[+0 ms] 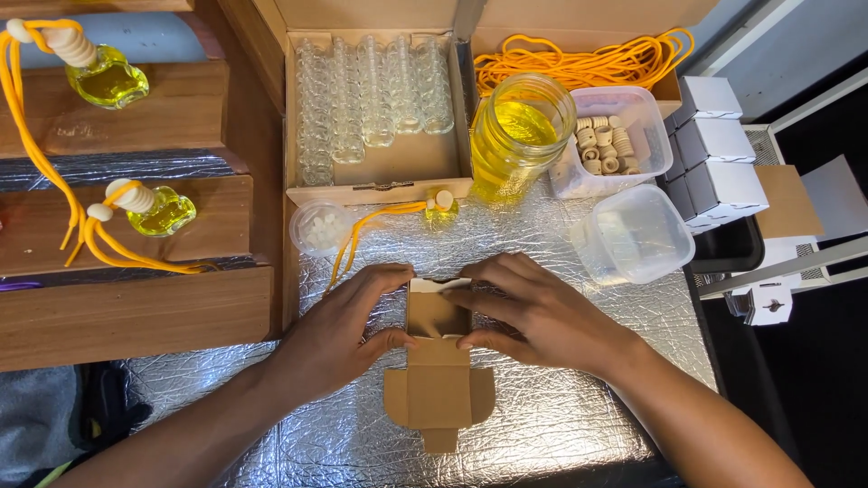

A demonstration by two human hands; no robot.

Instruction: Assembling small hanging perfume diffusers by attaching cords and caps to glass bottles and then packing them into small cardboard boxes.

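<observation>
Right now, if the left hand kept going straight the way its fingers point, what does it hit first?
The left hand points up and right across the small cardboard box it is already touching. Past that box, the first thing in line is likely the right hand's fingers. Depth is unclear, so it might pass under them.

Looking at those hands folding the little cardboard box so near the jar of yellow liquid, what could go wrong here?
The open glass jar of yellow liquid stands just beyond the right hand; a bump might spill it onto the small brown cardboard box. The orange cord of the small filled bottle trails near the left hand and could snag.
</observation>
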